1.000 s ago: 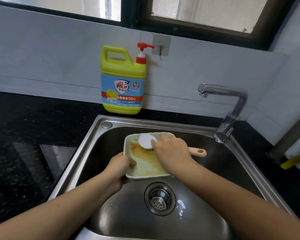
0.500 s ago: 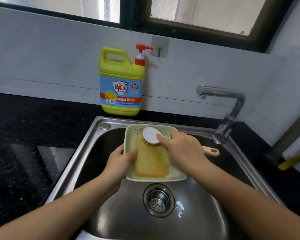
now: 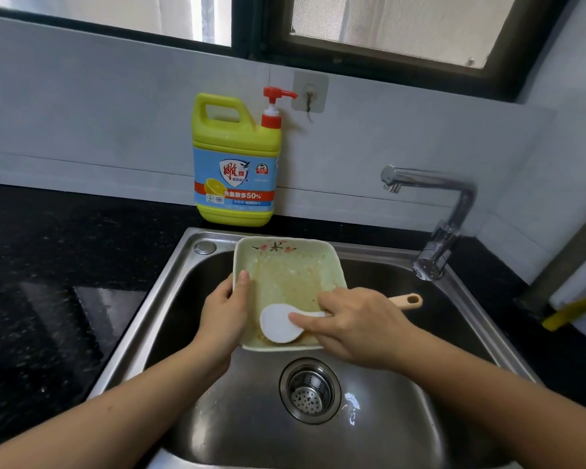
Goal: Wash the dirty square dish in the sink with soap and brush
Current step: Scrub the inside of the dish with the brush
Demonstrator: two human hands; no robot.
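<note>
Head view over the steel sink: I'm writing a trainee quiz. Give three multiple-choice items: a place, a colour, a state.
1. Where on the pale green square dish is the white round brush head? A) near edge B) far, flowered edge C) centre
2. The pump on the yellow detergent jug is: A) blue B) red C) white
3. The left hand is: A) idle B) pressing the pump C) gripping the dish's left rim

A: the head lies by the nearest rim. B: the pump shows red. C: its thumb lies over the rim.
</note>
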